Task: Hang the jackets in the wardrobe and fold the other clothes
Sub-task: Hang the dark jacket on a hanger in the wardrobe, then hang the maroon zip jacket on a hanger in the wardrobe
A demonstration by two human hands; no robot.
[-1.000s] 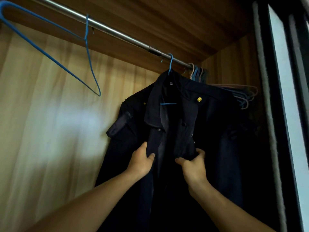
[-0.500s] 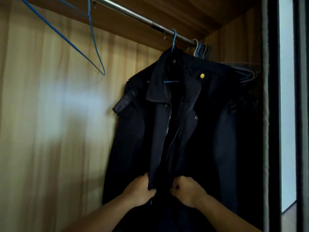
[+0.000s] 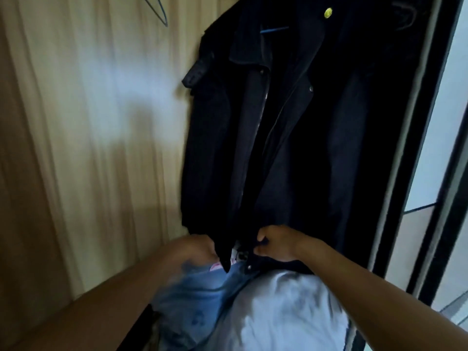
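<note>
Though blurred, left hand point(image 3: 198, 249) and right hand point(image 3: 278, 243) hold jacket point(image 3: 291, 153) hem.

— Hanging items?
— One dark jacket point(image 3: 291, 122) on a blue hanger point(image 3: 274, 29), front open, yellow button point(image 3: 328, 12) near the collar.
— Hands?
— At the hem: left hand point(image 3: 200, 249), blurred, grips one front edge; right hand point(image 3: 278, 245) pinches the other.
— Below the hem?
— One blue denim garment point(image 3: 197, 300), one white garment point(image 3: 286, 312), touching.

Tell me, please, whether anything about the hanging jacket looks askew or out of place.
Nothing looks damaged. The dark jacket hangs unfastened, its front edges apart at the hem, where the left hand and right hand grip them.
</note>
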